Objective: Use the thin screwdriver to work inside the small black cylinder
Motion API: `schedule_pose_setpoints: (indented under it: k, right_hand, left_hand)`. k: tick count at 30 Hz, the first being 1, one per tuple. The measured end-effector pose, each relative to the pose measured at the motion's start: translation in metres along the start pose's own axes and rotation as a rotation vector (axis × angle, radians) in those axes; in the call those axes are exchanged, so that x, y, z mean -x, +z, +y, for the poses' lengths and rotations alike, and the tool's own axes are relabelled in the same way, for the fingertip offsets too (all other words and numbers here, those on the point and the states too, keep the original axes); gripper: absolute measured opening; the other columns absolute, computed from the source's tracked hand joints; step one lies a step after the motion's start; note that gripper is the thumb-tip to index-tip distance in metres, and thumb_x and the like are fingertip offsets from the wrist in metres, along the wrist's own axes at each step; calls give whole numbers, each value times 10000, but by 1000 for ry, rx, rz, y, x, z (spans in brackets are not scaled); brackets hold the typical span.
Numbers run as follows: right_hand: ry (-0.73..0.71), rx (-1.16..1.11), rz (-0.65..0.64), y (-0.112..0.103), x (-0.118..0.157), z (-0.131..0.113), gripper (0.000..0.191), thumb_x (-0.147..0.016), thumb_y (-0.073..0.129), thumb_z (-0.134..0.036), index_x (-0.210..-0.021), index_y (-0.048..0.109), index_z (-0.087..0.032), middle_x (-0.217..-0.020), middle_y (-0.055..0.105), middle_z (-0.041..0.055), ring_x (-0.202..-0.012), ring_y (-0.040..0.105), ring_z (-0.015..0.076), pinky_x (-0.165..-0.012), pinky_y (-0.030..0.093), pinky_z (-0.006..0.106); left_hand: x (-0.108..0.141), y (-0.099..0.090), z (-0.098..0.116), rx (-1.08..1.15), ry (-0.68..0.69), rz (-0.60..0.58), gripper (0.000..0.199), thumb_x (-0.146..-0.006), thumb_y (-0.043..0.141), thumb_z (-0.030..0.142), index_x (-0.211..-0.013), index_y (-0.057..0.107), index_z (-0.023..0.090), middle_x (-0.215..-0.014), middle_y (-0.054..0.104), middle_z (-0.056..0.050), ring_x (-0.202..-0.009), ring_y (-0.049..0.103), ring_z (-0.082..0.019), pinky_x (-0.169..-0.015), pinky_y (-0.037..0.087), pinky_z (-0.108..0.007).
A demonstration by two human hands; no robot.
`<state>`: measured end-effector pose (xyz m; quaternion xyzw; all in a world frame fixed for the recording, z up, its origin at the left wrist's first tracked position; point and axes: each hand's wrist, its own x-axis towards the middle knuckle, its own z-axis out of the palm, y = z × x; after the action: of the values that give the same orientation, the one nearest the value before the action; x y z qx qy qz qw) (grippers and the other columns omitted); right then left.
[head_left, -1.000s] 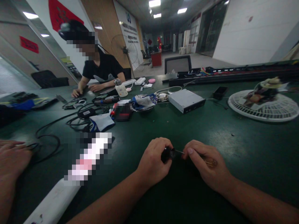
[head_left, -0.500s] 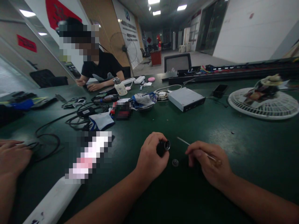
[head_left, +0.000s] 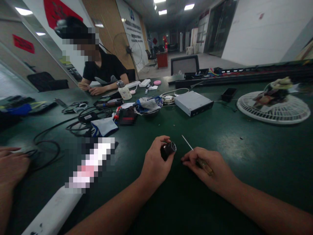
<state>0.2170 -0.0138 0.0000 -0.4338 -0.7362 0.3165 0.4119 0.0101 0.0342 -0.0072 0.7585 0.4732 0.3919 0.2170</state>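
Note:
My left hand [head_left: 156, 161] is closed around a short black cylinder [head_left: 166, 150]. The cylinder's open-looking end has a shiny rim and faces right; what lies inside that rim is too small to make out. In my right hand [head_left: 207, 166] rests a screwdriver with a clear amber handle [head_left: 205, 167], its thin metal shaft [head_left: 187, 142] pointing up and left. The thumb and fingertips of this hand come together near the cylinder, apart from it. Whether they pinch anything small is not clear.
A white lamp-like bar [head_left: 52, 209] lies at left, with another person's hand [head_left: 13, 164] beyond it. Cables, gloves [head_left: 105, 126], a grey disc drive [head_left: 193, 102] and a white fan grille [head_left: 274, 106] lie farther back. A small dark piece [head_left: 241, 138] is at right. Another person [head_left: 104, 70] sits opposite.
The small round disc between my hands no longer shows on the table. My right hand has moved left, closer to the cylinder, and the screwdriver points more steeply upward. The cylinder is turned slightly.

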Motion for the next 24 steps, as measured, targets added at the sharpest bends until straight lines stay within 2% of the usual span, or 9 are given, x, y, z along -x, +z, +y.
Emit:
schedule_pose_setpoints:
  k: [5, 12, 17, 21, 24]
  right_hand:
    - [51, -31, 179, 0, -1, 1, 261, -872, 687, -152, -746, 475, -238, -913, 758, 26, -878, 756, 204, -740, 582, 324]
    - [-24, -84, 149, 2, -1, 0, 279, -826, 686, -78, -772, 467, -244, -906, 731, 3, -852, 732, 175, -749, 573, 303]
    - [-70, 2, 137, 1, 2, -2, 279, -856, 679, -79, -794, 464, -247, -899, 712, -1, -824, 712, 163, -722, 552, 297]
    - [-110, 5, 115, 1, 3, -5, 221, -892, 661, -105, -827, 503, -244, -961, 721, 13, -883, 716, 165, -770, 561, 304]
    - [-54, -12, 140, 1, 3, -6, 110, -943, 630, -153, -994, 620, -250, -1049, 745, 28, -964, 718, 180, -838, 555, 331]
  left_hand:
    - [0, -1, 3, 49, 133, -140, 484, -782, 704, 52, -1198, 525, 222, -1073, 686, -38, -972, 694, -210, -886, 565, -389]
    - [1, -5, 6, 108, 306, -245, 381, -808, 718, 72, -1122, 568, 226, -1047, 662, -20, -944, 667, -172, -826, 550, -303]
    - [1, -6, 5, 159, 363, -266, 345, -840, 700, 83, -1122, 560, 224, -1057, 651, -38, -966, 651, -184, -845, 545, -320]
    - [1, -6, 7, 154, 359, -269, 375, -815, 665, 44, -1128, 555, 219, -1060, 642, -45, -968, 643, -191, -842, 540, -329]
    - [0, -6, 8, 110, 296, -195, 363, -791, 662, 38, -1092, 562, 214, -1029, 637, -39, -926, 641, -187, -800, 533, -321]
